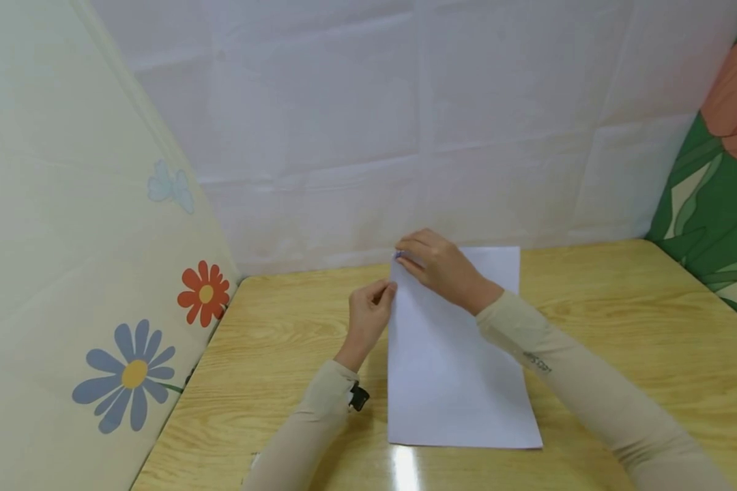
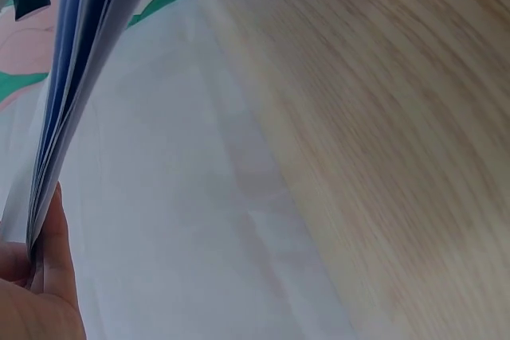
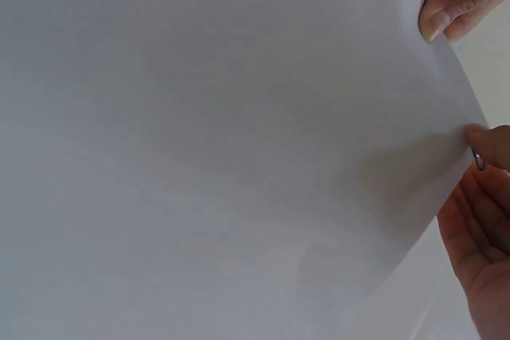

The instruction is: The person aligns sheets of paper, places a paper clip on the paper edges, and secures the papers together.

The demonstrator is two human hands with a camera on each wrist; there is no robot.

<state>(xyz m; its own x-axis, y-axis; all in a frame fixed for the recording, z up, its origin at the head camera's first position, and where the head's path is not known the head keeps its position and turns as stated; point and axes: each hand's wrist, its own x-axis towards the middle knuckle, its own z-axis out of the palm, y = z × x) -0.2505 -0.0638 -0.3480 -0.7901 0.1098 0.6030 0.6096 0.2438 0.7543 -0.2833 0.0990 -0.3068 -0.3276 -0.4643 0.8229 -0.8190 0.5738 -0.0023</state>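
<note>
A stack of white paper sheets (image 1: 454, 382) stands lengthwise before me, its lower edge near the table's front. My left hand (image 1: 368, 315) pinches the stack's left edge a little below the top corner. In the left wrist view the sheets (image 2: 76, 77) show edge-on, slightly fanned above the left hand (image 2: 48, 296). At the top left corner, my right hand (image 1: 442, 269) holds a small paper clip (image 3: 478, 160) between thumb and fingers. Its wire loop shows at the paper's edge in the right wrist view; the rest is hidden by the thumb.
The wood-grain table (image 1: 620, 341) extends to both sides of the paper. A white cloth (image 1: 344, 136) hangs behind it. Flower-printed panels stand at left (image 1: 49, 239) and right (image 1: 712, 198). A small black device (image 1: 359, 397) is on the left wrist.
</note>
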